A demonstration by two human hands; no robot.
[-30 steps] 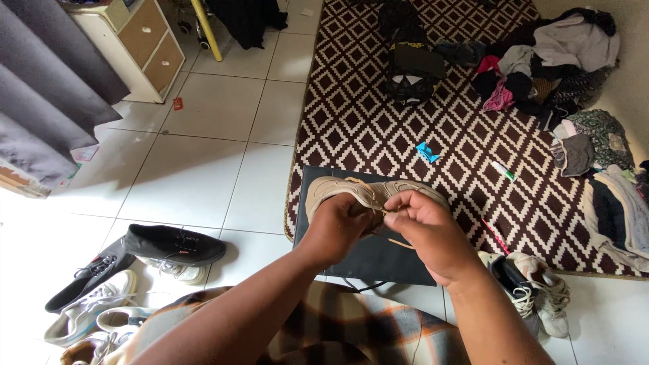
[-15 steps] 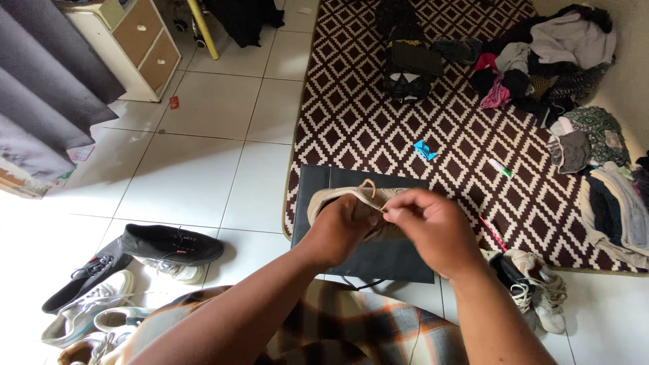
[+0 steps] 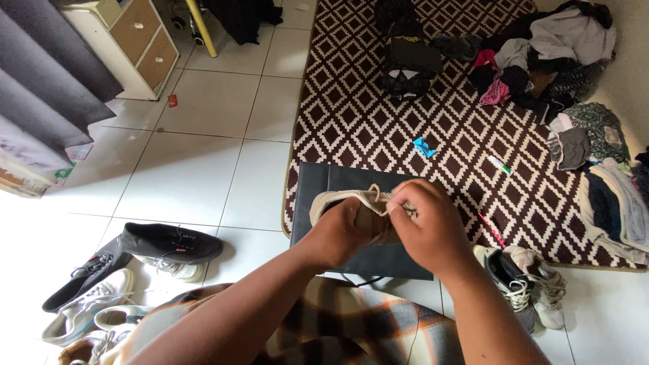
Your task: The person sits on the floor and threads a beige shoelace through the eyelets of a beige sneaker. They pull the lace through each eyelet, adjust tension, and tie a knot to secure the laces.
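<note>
A plaid cloth [image 3: 351,324] covered the person's lap. Above it, the left hand [image 3: 338,233] was closed around the side of a beige sneaker [image 3: 338,201], and the right hand [image 3: 426,230] pinched its beige lace [image 3: 374,195] between the fingertips. The sneaker sat over a flat black bag [image 3: 324,182] at the edge of a patterned rug [image 3: 351,122]. A white sneaker pair [image 3: 527,284] lay just right. Further away, a clothes pile [image 3: 561,61] was on the rug, and a drawer cabinet [image 3: 135,34] stood at far left, its drawers shut.
</note>
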